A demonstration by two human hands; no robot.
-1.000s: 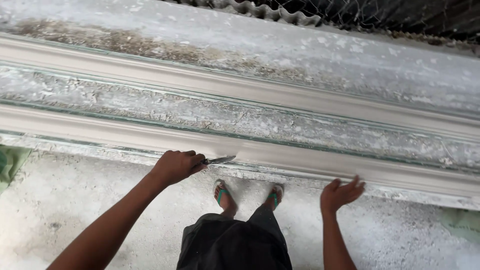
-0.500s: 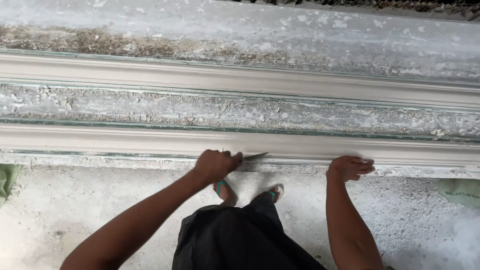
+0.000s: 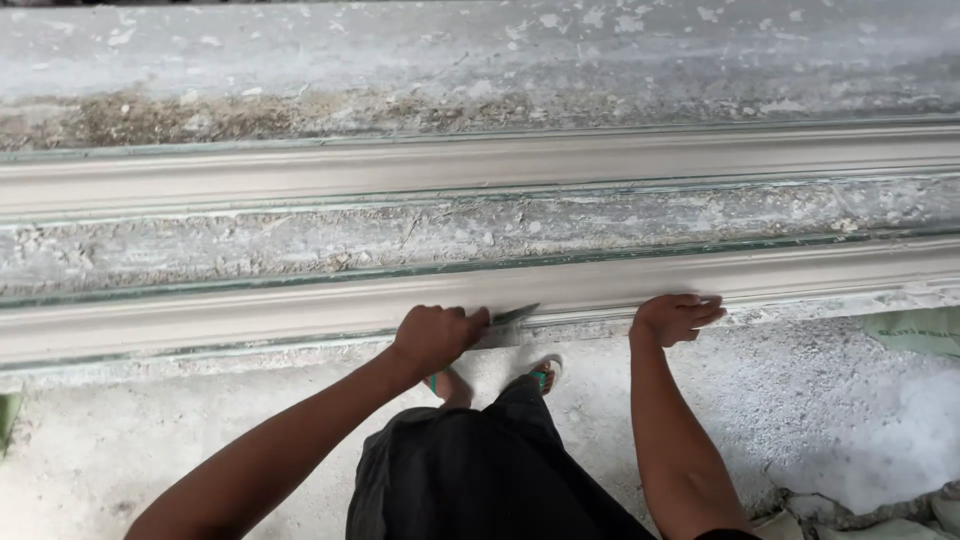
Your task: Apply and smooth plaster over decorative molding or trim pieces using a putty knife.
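Fingers of the left hand (image 3: 435, 337) wrap a scraper (image 3: 508, 327), its blade on the near moulding (image 3: 250, 318). At three o'clock, the right hand (image 3: 675, 318) rests on the moulding's edge, fingers curled, holding nothing.

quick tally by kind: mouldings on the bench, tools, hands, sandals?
Long grey mouldings: 2, far moulding and near moulding
Flat-bladed scrapers: 1, scraper in the left hand
Hands: 2, including the right hand resting on the near moulding
Green sandals: 2, one sandal clearer
Total: 7
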